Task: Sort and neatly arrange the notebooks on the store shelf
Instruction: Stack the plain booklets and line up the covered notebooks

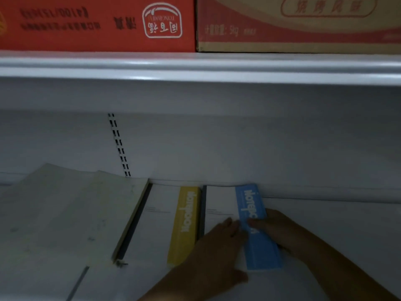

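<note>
A white notebook with a blue band (249, 205) lies flat on the white shelf (336, 231), its far edge against the back wall. My left hand (217, 248) rests flat on its white cover, fingers spread. My right hand (275, 229) grips its right edge, thumb on the blue band. To its left lies a white notebook with a yellow band (186, 222), close beside it. Further left, a stack of pale cream notebooks (65, 213) lies at an angle, one corner lifted.
The upper shelf edge (195, 66) overhangs close above. On it stand a red carton (97, 22) and a brown cardboard box (303, 25). A slotted upright (119, 146) runs down the back wall. Bare shelf extends to the right of the blue-banded notebook.
</note>
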`<act>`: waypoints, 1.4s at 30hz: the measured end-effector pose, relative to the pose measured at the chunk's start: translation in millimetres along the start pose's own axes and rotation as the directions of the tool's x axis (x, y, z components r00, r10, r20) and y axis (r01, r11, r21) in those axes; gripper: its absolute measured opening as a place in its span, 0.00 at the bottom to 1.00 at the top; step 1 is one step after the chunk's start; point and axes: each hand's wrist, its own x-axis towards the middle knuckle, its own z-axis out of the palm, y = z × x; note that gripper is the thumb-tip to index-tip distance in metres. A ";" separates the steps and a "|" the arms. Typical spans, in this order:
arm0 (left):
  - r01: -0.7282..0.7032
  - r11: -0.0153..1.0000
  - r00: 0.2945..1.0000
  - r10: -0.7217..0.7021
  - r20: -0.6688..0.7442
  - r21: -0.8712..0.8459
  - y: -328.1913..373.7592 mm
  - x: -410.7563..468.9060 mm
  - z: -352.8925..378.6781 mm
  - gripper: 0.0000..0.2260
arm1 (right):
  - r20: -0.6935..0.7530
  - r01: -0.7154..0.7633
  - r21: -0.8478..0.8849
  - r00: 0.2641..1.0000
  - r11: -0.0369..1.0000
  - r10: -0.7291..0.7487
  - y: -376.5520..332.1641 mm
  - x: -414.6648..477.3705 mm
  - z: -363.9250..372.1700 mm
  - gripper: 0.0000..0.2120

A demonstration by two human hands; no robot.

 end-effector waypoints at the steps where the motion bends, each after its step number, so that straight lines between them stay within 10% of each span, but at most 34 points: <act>1: 0.008 1.000 1.000 -0.009 0.022 0.018 1.2 1.5 1.4 0.38 | -0.047 0.015 -0.100 0.999 0.995 -0.020 -0.8 -0.5 -0.6 0.09; 8: -0.112 0.988 0.990 0.101 0.102 0.105 4.2 -14.2 -13.7 0.26 | -0.300 -0.002 -0.656 0.918 0.755 -0.258 10.0 -6.8 1.2 0.31; 13: -0.209 0.974 0.877 0.228 -0.423 0.092 -4.3 -37.2 -27.7 0.25 | -0.275 0.038 -0.323 0.952 0.946 -0.133 7.6 -10.5 -8.6 0.28; 19: -0.065 0.995 0.740 0.096 -0.666 0.071 -30.8 -68.7 -45.9 0.27 | -0.228 -0.022 -0.585 0.964 0.811 -0.138 16.0 -7.9 -2.7 0.29; 27: 0.074 0.954 0.943 0.027 -0.332 0.290 -56.0 -86.8 -27.8 0.16 | -0.250 0.071 -0.550 0.937 0.832 -0.245 21.1 -8.8 -0.6 0.20; 32: 0.150 0.950 0.949 -0.060 -0.311 0.274 -56.5 -85.9 -19.3 0.19 | -0.327 0.011 -0.623 0.905 0.782 -0.273 15.5 -11.5 3.3 0.23; 35: 0.139 0.974 0.935 -0.070 -0.349 0.177 -56.1 -88.2 -20.1 0.21 | -0.337 0.128 -0.456 0.891 0.881 -0.305 -5.4 -13.9 20.0 0.19; 38: 0.150 0.966 0.888 -0.226 -0.402 -0.212 -60.4 -89.3 -22.1 0.29 | 0.039 -0.007 0.047 0.999 0.999 0.005 -31.5 -14.9 52.7 0.10; 42: 0.200 0.865 0.865 -0.376 -0.332 -0.460 -72.0 -90.4 -25.1 0.25 | 0.113 -0.003 0.167 0.993 0.986 -0.016 -40.9 -8.7 76.6 0.07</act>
